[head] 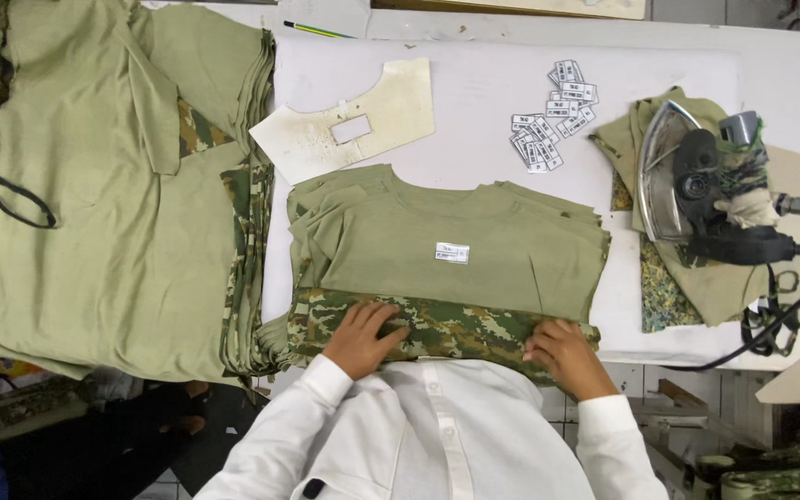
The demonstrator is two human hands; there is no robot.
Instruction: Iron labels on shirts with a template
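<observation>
Your white table (511, 83) carries a big olive garment pile (113, 213) at its left and a smaller stack of olive shirts (446, 241) before you. Your left hand (360, 338) and right hand (567, 355) lie flat with loose fingers on its camouflage hem (446, 329), grasping nothing. A small white rectangular label (452, 252) sits mid-chest above your hands; loose white labels (553, 116) lie scattered beyond, beside the iron (706, 185).

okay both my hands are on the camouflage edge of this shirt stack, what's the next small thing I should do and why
Probably reach the right hand for the iron at the right of the table. A small white label already lies on the top olive shirt, and the left hand can keep the camouflage hem flat.
</observation>
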